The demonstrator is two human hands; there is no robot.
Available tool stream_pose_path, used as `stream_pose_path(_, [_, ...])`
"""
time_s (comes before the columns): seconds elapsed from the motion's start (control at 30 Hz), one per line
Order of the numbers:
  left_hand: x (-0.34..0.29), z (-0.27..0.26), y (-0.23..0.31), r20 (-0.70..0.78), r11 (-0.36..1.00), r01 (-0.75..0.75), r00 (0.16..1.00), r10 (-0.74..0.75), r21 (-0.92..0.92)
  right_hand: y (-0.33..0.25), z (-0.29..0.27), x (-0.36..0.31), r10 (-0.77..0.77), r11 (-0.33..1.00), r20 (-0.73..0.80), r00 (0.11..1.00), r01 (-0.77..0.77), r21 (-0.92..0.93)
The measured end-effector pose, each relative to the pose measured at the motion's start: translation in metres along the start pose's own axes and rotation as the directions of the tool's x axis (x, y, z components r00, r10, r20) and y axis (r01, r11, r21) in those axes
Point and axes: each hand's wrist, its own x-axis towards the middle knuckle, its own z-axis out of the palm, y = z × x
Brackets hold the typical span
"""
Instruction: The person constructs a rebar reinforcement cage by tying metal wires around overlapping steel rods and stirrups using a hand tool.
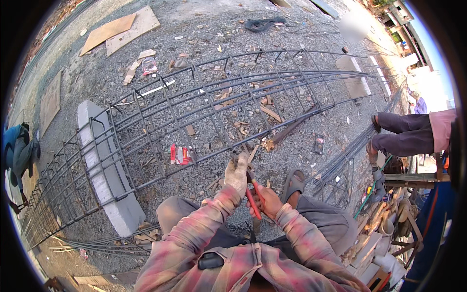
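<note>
My left hand (236, 175), in a pale work glove, is closed at the near edge of a long rebar cage (265, 132). Whatever its fingers hold is hidden. Bare fingers of my right hand (269, 202) wrap round the red handles of a pair of pliers (253, 200). The dark head of the pliers reaches up beside the glove, close to the near bar. Whether the jaws touch a bar or wire cannot be made out. The cage stretches across in front of me, with crosswise ties along its length.
A pale block (119, 214) supports the cage at left; another block (354, 80) lies under its far right end. Loose rods (350, 151) lie at right, near another person (406, 131). A red packet (180, 155) and wood scraps litter the gravel. Someone bends at far left (22, 153).
</note>
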Motion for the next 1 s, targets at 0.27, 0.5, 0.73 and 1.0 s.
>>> stream_pose_path(0.27, [0.006, 0.016, -0.011, -0.037, 0.996, -0.004, 0.999, 0.001, -0.094, -0.001, 0.000, -0.003, -0.346, 0.728, -0.066, 0.936, 0.223, -0.649])
stream_pose_path(0.5, [0.014, 0.002, -0.011, 0.275, 0.888, 0.246, 0.951, -0.143, -0.388, -0.006, -0.023, -0.003, -0.093, 0.978, 0.121, 0.988, 0.113, -0.174])
stream_pose_path(0.73, [0.017, 0.017, -0.025, 0.236, 0.889, 0.269, 0.953, -0.191, -0.370, -0.007, -0.026, -0.007, 0.046, 0.999, 0.011, 0.999, -0.046, 0.006])
stream_pose_path(1.0, [0.018, 0.018, -0.065, 0.106, 0.944, 0.098, 0.992, -0.067, -0.314, 0.027, -0.042, 0.012, -0.249, 0.541, -0.171, 0.953, -0.009, -0.841])
